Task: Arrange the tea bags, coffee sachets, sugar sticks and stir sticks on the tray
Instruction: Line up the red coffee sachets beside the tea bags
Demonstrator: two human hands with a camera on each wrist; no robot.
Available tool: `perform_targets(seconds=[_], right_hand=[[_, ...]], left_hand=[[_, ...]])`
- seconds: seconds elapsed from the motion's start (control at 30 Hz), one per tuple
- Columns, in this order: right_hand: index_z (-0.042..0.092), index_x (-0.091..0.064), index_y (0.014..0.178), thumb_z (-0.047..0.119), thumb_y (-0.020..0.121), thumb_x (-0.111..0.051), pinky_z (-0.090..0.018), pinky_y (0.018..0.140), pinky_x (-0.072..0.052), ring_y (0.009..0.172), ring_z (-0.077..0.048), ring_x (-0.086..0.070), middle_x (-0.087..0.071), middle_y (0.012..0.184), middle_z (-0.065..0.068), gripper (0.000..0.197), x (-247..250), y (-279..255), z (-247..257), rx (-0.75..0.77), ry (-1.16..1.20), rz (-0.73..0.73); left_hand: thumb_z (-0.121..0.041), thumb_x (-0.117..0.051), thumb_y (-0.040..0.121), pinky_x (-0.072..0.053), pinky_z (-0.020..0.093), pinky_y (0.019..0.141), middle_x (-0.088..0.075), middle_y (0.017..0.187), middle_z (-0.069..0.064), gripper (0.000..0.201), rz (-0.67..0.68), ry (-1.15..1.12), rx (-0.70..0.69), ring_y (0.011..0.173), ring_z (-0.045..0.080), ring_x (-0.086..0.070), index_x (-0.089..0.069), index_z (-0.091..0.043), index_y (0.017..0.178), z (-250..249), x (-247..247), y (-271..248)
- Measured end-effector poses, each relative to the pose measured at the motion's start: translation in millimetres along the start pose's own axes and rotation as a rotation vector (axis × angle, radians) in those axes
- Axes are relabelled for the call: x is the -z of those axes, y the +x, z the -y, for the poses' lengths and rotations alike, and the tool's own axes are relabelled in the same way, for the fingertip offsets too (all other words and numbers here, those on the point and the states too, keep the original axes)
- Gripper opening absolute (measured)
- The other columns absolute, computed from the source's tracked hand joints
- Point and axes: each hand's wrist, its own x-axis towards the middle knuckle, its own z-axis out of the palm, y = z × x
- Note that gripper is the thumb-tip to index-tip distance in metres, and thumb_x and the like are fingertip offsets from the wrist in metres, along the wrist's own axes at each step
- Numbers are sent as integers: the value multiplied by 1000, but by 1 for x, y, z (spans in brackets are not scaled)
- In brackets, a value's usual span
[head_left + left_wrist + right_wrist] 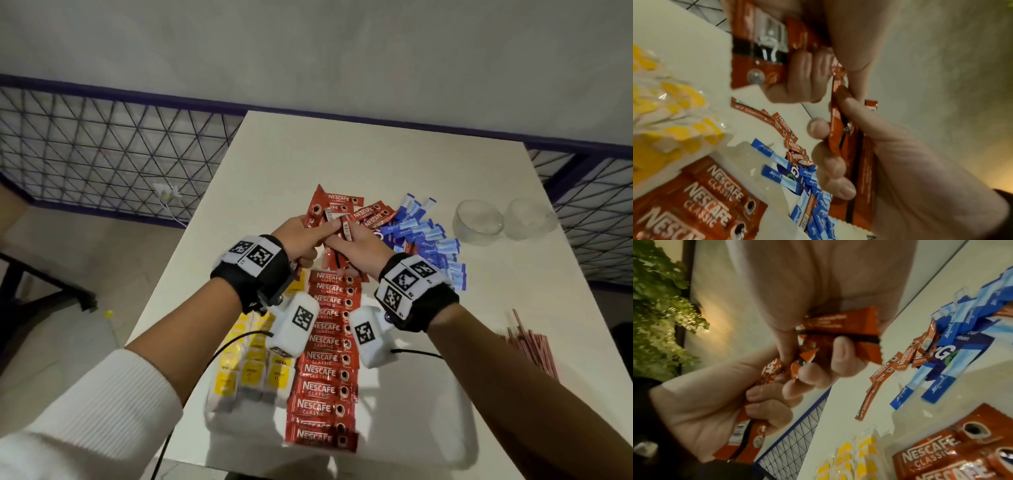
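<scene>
white table (394,164) – mesh railing (102,137) behind, grey wall above.

on the tray (411,428) — tea bags (251,373) left of coffee sachets (325,359); sugar sticks (428,236) behind, stir sticks (531,346) right.
</scene>
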Motion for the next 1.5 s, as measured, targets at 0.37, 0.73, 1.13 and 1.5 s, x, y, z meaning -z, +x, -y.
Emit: perform_targets(seconds=[0.37,0.73,1.13,1.5], right_hand=[[10,-56,94,8,92,-42,-26,73,-40,77,-16,-50,-53,87,-3,15,3,-6,-18,-138,-175,-6],[10,-62,113,25,85,-64,-32,87,-47,89,-20,-62,-66,97,-4,32,14,-9,-19,-103,-232,57],[16,-60,79,13,91,-54,-24,52,-39,50,-14,-48,-58,65,-6,14,12,-7,-15,-97,-27,52],[15,-62,82,22,89,-58,-24,50,-39,46,-10,-51,-61,63,-4,11,12,3,-17,-102,61,41]], left_hand=[[-21,-51,94,-26,14,36,-61,56,-4,11,-122,22,39,29,7,-31,-52,-13,87,25,10,-10],[-27,-65,85,-29,16,37,-43,31,-6,38,-81,211,114,30,10,-36,-50,-11,54,18,20,-19],[-30,-68,82,-27,10,31,-50,36,-8,27,6,152,131,26,3,-39,-55,-15,63,14,33,-19],[-30,-71,79,-39,13,41,-62,52,-2,22,26,103,73,39,6,-54,-61,-15,67,11,20,-11]])
